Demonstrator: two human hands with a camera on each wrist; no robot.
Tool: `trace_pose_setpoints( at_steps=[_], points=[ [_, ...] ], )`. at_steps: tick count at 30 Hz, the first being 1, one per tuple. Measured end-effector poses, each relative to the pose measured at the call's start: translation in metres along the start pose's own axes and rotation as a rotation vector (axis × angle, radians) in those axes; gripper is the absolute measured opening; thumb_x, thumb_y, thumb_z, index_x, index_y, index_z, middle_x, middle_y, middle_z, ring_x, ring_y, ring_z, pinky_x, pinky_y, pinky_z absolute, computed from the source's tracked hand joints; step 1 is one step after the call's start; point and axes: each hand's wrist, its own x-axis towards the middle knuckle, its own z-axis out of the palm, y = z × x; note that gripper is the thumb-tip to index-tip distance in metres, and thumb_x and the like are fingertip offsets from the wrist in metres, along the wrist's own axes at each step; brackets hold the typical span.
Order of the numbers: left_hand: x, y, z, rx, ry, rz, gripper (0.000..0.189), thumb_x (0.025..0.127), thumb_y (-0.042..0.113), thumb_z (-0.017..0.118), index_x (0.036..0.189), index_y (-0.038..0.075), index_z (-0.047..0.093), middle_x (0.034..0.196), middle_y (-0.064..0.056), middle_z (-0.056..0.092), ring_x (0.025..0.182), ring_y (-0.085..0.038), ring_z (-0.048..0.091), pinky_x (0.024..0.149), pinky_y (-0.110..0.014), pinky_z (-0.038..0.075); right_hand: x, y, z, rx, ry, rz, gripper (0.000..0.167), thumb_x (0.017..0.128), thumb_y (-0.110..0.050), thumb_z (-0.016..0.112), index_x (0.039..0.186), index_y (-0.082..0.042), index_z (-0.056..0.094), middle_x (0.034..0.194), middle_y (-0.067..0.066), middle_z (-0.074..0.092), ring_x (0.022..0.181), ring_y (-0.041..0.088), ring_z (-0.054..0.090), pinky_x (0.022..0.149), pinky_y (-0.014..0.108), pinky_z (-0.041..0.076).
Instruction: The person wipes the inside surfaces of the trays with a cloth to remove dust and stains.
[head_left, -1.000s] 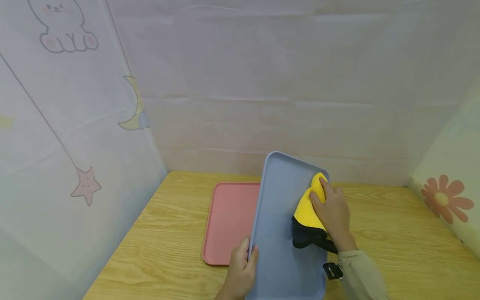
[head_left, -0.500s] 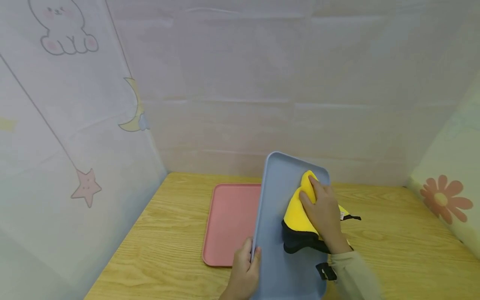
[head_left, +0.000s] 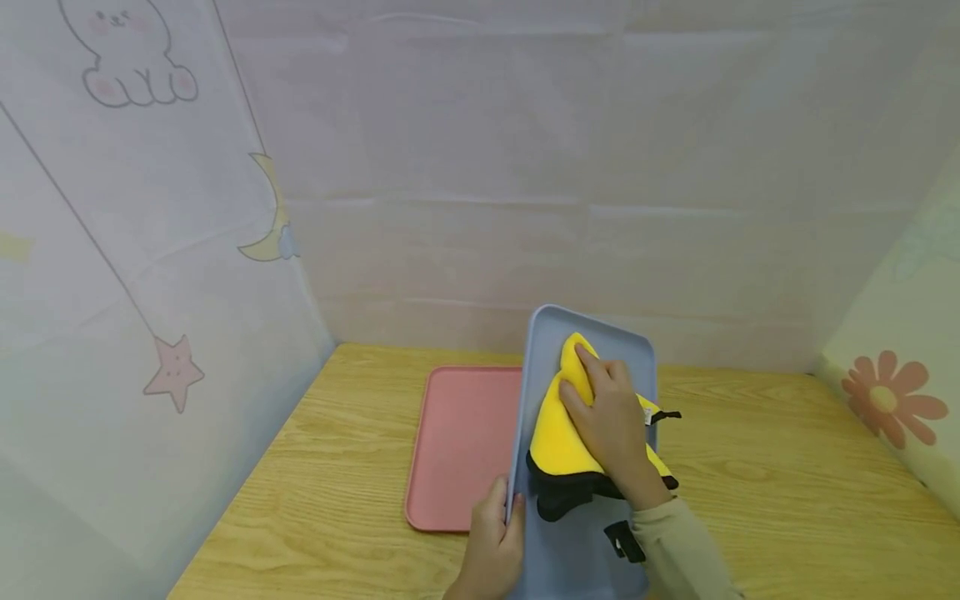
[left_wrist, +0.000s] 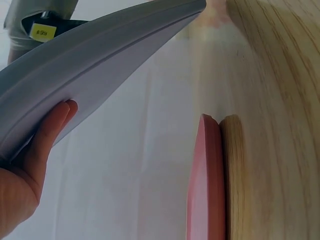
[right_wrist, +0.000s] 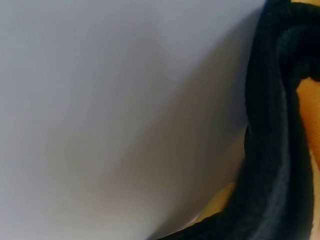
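Note:
My left hand grips a blue-grey rectangular tray by its left edge, thumb on the inner face. The tray is held up at a steep tilt, its inside towards me. In the left wrist view the fingers of that hand lie against the underside of the tray. My right hand holds a yellow cleaning cloth with black edging against the tray's inner face, near its left side. In the right wrist view the cloth's black edge lies along the pale tray surface.
A pink tray lies flat on the wooden table, partly hidden behind the raised one. Printed fabric walls enclose the table at the back and on both sides. A black strap piece hangs by the right sleeve.
My right hand has slid the cloth leftward across the tray's face, from the right side to near the left rim. The left hand and tray have stayed almost still.

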Motion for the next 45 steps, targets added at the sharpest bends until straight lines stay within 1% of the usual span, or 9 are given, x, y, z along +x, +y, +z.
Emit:
trace_pose_setpoints(
  at_steps=[2,9,14,21,25,32,36,42,45],
  points=[
    [0.000,-0.001,0.001,0.003,0.005,0.006,0.012,0.088,-0.010,0.044,0.093,-0.001,0.051,0.071,-0.003,0.051,0.062,-0.003,0.044,0.051,-0.018,0.041,0.000,-0.005,0.002,0.006,-0.001,-0.019,0.046,0.081,-0.020,0.059,0.124,-0.004,0.052,0.091,0.018,0.048,0.066,0.025,0.046,0.054,0.034,0.039],
    [0.001,-0.006,0.003,-0.056,-0.035,-0.040,0.017,0.086,-0.012,0.044,0.093,0.002,0.052,0.067,0.001,0.047,0.060,-0.002,0.042,0.052,-0.019,0.041,-0.002,-0.021,0.007,-0.011,0.025,-0.139,0.043,0.080,-0.016,0.062,0.120,-0.003,0.055,0.088,0.016,0.048,0.059,0.020,0.043,0.047,0.030,0.037],
    [0.001,-0.006,0.003,-0.079,-0.051,-0.052,0.023,0.085,-0.012,0.045,0.099,0.004,0.054,0.080,-0.004,0.057,0.070,-0.006,0.047,0.063,-0.024,0.045,-0.002,-0.024,0.009,-0.032,0.056,-0.211,0.043,0.078,-0.014,0.065,0.118,-0.001,0.056,0.084,0.017,0.047,0.055,0.017,0.039,0.043,0.027,0.035],
    [0.002,-0.006,0.003,-0.039,-0.043,-0.045,0.016,0.088,-0.010,0.043,0.096,0.000,0.053,0.081,-0.006,0.058,0.071,-0.006,0.048,0.060,-0.024,0.045,-0.002,-0.017,0.008,-0.028,0.054,-0.225,0.046,0.075,-0.014,0.068,0.118,-0.003,0.057,0.085,0.015,0.048,0.056,0.016,0.039,0.044,0.027,0.036],
    [0.003,-0.006,0.003,-0.026,-0.043,-0.016,0.013,0.087,-0.012,0.043,0.090,-0.003,0.051,0.072,-0.007,0.053,0.065,-0.004,0.044,0.053,-0.020,0.042,-0.002,-0.011,0.006,-0.043,0.063,-0.252,0.047,0.073,-0.014,0.070,0.117,-0.003,0.058,0.086,0.015,0.049,0.058,0.016,0.041,0.044,0.028,0.037],
    [0.003,0.001,0.001,-0.071,0.002,-0.042,0.009,0.090,-0.007,0.044,0.091,-0.001,0.051,0.062,-0.002,0.043,0.057,-0.002,0.040,0.048,-0.018,0.039,0.000,0.001,0.001,-0.070,0.063,-0.214,0.046,0.073,-0.015,0.068,0.116,-0.003,0.059,0.083,0.014,0.049,0.058,0.018,0.042,0.044,0.028,0.036],
    [0.003,0.005,-0.001,-0.087,0.024,-0.045,0.010,0.089,-0.007,0.044,0.090,-0.001,0.051,0.062,-0.005,0.044,0.057,-0.003,0.041,0.049,-0.019,0.041,0.000,0.007,-0.002,-0.082,0.055,-0.182,0.046,0.073,-0.015,0.067,0.116,-0.002,0.058,0.083,0.015,0.050,0.058,0.020,0.043,0.044,0.029,0.035],
    [0.005,0.008,-0.006,-0.125,0.011,-0.101,0.011,0.092,-0.005,0.040,0.096,-0.005,0.051,0.074,-0.009,0.053,0.066,-0.011,0.051,0.058,-0.026,0.046,-0.001,0.023,-0.004,-0.110,0.019,-0.113,0.047,0.075,-0.017,0.066,0.119,-0.002,0.057,0.086,0.016,0.051,0.060,0.023,0.046,0.046,0.030,0.035],
    [0.006,0.008,-0.009,-0.139,0.018,-0.104,0.013,0.091,-0.006,0.039,0.098,-0.006,0.050,0.081,-0.014,0.058,0.072,-0.017,0.056,0.062,-0.030,0.048,-0.001,0.031,-0.005,-0.127,0.001,-0.083,0.047,0.076,-0.018,0.064,0.119,-0.003,0.056,0.088,0.017,0.052,0.063,0.025,0.049,0.047,0.031,0.036]
  ],
)
